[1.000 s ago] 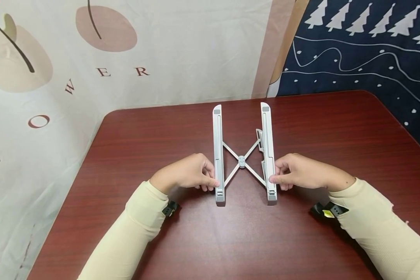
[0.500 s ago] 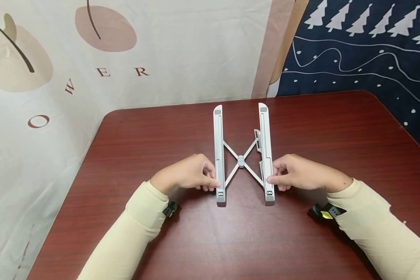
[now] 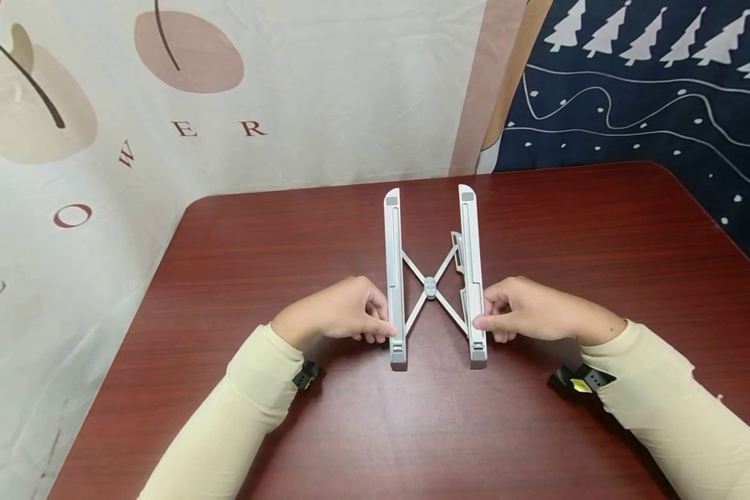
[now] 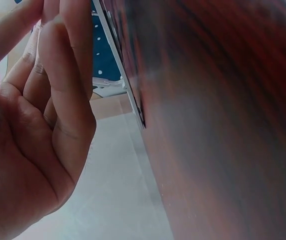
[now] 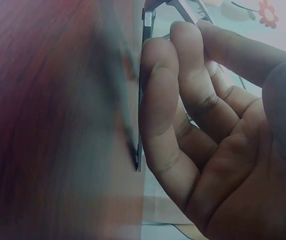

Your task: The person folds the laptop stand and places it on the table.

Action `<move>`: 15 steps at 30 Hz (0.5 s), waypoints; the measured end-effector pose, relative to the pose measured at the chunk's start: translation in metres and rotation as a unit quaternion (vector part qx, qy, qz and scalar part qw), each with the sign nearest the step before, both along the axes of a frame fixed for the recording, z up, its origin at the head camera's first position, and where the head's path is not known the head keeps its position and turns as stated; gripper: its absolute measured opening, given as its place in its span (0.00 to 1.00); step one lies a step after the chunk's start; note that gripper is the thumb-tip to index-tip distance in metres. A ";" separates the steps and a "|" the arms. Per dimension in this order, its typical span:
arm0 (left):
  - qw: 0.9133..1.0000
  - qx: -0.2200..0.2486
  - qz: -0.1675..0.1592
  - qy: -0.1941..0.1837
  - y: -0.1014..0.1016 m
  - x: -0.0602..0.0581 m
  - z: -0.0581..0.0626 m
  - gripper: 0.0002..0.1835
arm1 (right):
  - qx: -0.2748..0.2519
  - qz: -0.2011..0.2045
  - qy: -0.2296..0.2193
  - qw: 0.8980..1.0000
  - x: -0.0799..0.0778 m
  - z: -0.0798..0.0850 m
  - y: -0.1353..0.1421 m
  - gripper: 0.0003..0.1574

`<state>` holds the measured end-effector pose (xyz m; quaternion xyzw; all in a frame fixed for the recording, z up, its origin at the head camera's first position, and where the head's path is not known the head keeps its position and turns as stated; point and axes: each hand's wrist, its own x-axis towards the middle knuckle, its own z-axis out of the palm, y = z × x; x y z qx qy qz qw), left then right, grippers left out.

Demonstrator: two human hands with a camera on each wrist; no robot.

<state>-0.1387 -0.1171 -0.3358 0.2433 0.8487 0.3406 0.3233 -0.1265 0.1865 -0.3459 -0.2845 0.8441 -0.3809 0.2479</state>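
Note:
A silver folding laptop stand (image 3: 469,271) lies on the table, its two long rails roughly parallel and joined by crossed bars at a round hub (image 3: 430,287). My left hand (image 3: 350,309) pinches the near part of the left rail (image 3: 394,278), thumb on top. On the other side, my right hand (image 3: 528,309) pinches the right rail near its front end, also with the thumb on top. Curled fingers (image 4: 63,75) show in the left wrist view beside the rail's edge. In the right wrist view, fingertips (image 5: 160,57) press along the rail's side.
The reddish-brown wooden table (image 3: 275,236) stretches around the stand. Behind it hangs a pale printed cloth (image 3: 350,90), with a dark blue cloth with white trees (image 3: 637,90) at the right. Black straps (image 3: 590,378) circle both wrists.
The two rails have come closer together, the right one shifting left and the left one slightly right. Both hands have moved inward with them, and the crossed bars have narrowed.

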 end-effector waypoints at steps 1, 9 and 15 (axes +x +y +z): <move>1.000 0.000 0.001 -0.001 0.000 0.000 0.000 0.10 | 0.000 0.000 0.000 1.000 0.000 0.000 0.000 0.15; 1.000 0.001 -0.003 0.006 0.002 0.002 -0.001 0.10 | -0.014 0.006 -0.006 1.000 0.002 -0.001 -0.002 0.16; 1.000 -0.001 -0.002 0.009 0.005 0.004 0.000 0.09 | -0.017 0.007 -0.007 1.000 0.003 -0.002 -0.003 0.16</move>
